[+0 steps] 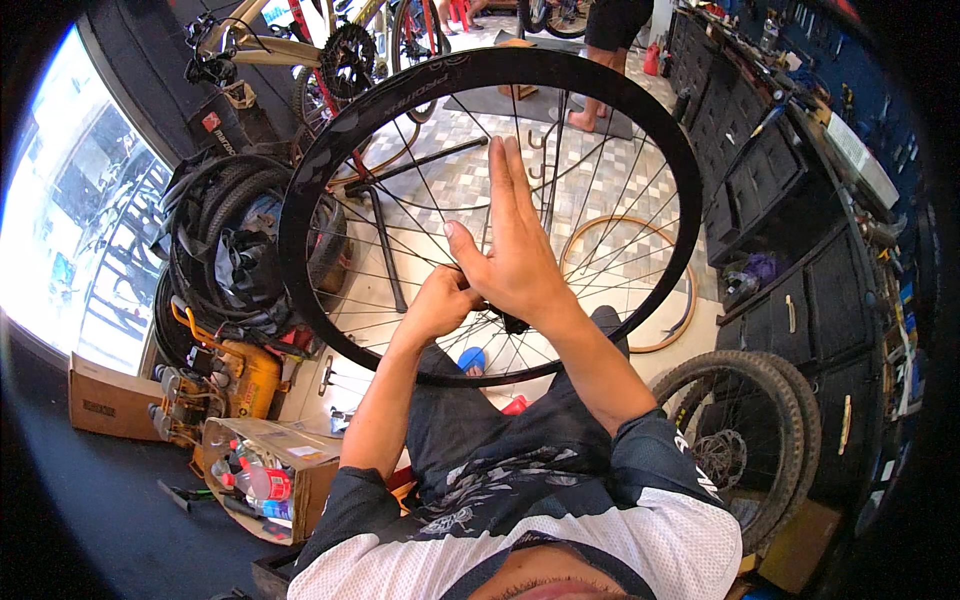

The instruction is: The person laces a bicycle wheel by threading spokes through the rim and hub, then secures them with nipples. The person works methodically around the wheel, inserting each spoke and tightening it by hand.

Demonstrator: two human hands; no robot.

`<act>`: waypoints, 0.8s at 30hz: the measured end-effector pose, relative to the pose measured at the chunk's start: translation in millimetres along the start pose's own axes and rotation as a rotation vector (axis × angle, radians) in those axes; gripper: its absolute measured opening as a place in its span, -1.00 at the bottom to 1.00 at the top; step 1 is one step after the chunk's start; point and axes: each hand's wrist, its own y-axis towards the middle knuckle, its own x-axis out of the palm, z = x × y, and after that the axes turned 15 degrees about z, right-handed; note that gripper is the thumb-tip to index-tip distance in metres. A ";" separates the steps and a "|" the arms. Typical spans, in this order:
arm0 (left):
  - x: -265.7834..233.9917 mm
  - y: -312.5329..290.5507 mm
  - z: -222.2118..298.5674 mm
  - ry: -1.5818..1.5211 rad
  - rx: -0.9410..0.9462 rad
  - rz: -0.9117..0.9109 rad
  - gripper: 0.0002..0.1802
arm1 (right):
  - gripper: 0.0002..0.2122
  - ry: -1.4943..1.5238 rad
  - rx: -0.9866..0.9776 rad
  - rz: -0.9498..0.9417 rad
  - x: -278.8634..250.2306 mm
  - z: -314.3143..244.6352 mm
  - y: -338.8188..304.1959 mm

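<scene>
A black deep-rim bicycle wheel [297, 220] without a tyre is raised in front of me above my lap, its thin dark spokes running to the hub [515, 324]. My left hand [438, 302] is closed at the wheel's centre, its fingers curled at the hub; the fingertips are partly hidden behind my right hand. My right hand [515, 250] stretches flat over the spokes, fingers straight and pointing away, thumb apart, nothing in it. The right wrist crosses just in front of the hub.
Left are a pile of black tyres [215, 230], a yellow compressor [250, 375] and a cardboard box [310, 455] of bottles. A tan-edged tyre [690, 310] lies beyond, with knobby-tyred wheels [800, 400] at right beside dark drawers [790, 245]. Another person's legs [605, 75] stand at the back.
</scene>
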 end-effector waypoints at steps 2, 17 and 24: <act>-1.0 0.8 -1.4 -0.020 -0.023 -0.003 -0.72 | -0.12 -0.114 0.029 -0.002 5.6 2.7 -1.7; 6.8 4.1 1.8 -0.164 -0.106 -0.065 -0.68 | -0.83 0.008 0.177 0.027 21.1 32.8 23.3; 6.1 7.7 1.8 -0.091 -0.084 -0.080 -0.66 | -0.84 -0.124 0.212 -0.115 -3.3 40.8 31.9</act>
